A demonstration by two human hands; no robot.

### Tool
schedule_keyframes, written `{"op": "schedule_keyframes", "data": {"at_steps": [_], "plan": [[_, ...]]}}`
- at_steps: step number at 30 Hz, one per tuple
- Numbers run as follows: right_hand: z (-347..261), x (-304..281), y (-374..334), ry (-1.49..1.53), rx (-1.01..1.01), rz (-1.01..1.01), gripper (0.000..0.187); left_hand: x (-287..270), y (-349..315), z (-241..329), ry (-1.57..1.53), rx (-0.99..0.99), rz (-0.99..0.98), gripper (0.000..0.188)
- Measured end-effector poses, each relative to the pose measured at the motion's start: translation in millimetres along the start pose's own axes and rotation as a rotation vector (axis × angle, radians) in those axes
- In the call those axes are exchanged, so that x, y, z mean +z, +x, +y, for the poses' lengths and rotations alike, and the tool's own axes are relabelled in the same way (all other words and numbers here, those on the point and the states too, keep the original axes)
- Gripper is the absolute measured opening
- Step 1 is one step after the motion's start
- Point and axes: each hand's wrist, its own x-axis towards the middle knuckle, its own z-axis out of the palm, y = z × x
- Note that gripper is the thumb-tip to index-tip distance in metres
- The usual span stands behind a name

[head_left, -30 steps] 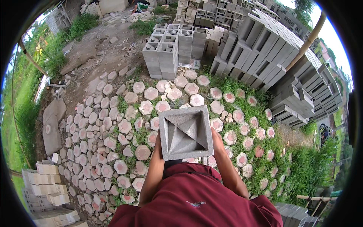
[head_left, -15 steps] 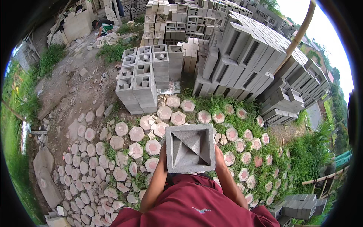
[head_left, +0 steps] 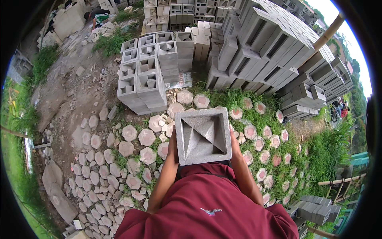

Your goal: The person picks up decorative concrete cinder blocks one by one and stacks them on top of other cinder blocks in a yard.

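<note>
A square grey concrete block [head_left: 203,159] is held up in front of my body, its hollow face with slanted inner walls turned upward. My left hand [head_left: 172,142] grips its left side and my right hand [head_left: 234,140] grips its right side. The fingers of both hands are mostly hidden by the block. Ahead and slightly left stands a stack of similar hollow blocks [head_left: 137,89], several columns set side by side on the ground.
Tall rows of grey blocks [head_left: 258,59] rise ahead to the right, with a bamboo pole [head_left: 328,34] leaning there. Hexagonal pavers [head_left: 146,136] cover the grassy, uneven ground. Rubble lies along a dirt path [head_left: 71,91]. Another person [head_left: 99,18] bends down far left. More blocks [head_left: 314,209] sit at lower right.
The block and both my hands have risen in the picture and shifted slightly right. The stacks ahead sit higher in view, and the stack ahead-left appears a little larger.
</note>
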Motion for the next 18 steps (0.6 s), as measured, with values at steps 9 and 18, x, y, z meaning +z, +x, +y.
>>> {"op": "schedule_keyframes", "data": {"at_steps": [9, 18], "plan": [[-62, 21, 157, -0.008, 0.024, -0.195, 0.068, 32, 118, 57, -0.021, 0.179, 0.162, 0.055], [-182, 41, 260, 0.004, 0.180, -0.160, 0.063, 109, 222, 98, 0.047, 0.055, 0.367, 0.061]]}}
